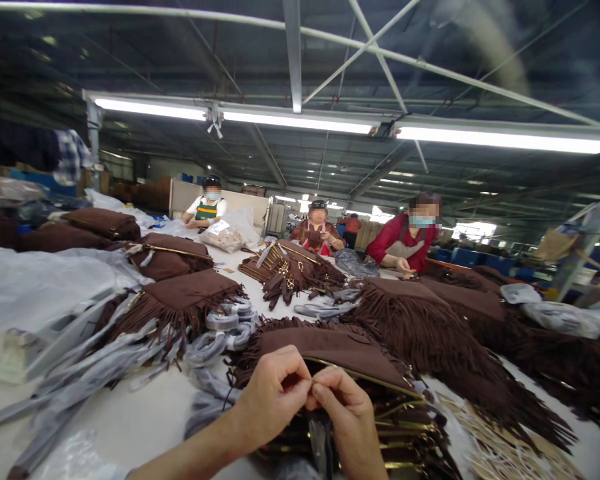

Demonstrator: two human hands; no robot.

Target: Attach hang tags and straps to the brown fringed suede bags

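Observation:
My left hand [277,390] and my right hand [347,413] meet at the fingertips, thumb and forefinger of each pinched together. What they pinch is too small and too covered to make out. Just behind and beneath them lies a brown suede fringed bag [325,343] with a gold zipper along its edge, on top of a stack of similar bags [410,433]. A dark, plastic-wrapped strap [321,440] hangs below my fingers, beside my right hand; whether it is joined to what I pinch is hidden.
Plastic-wrapped straps [100,373] and coiled ones [225,333] lie leftward on the white table [145,427]. More fringed bags [410,313] spread right, near pale cords [500,433]. Gold-trimmed bags [300,267] sit mid-table. Three co-workers, one in a red top [395,240], are across it.

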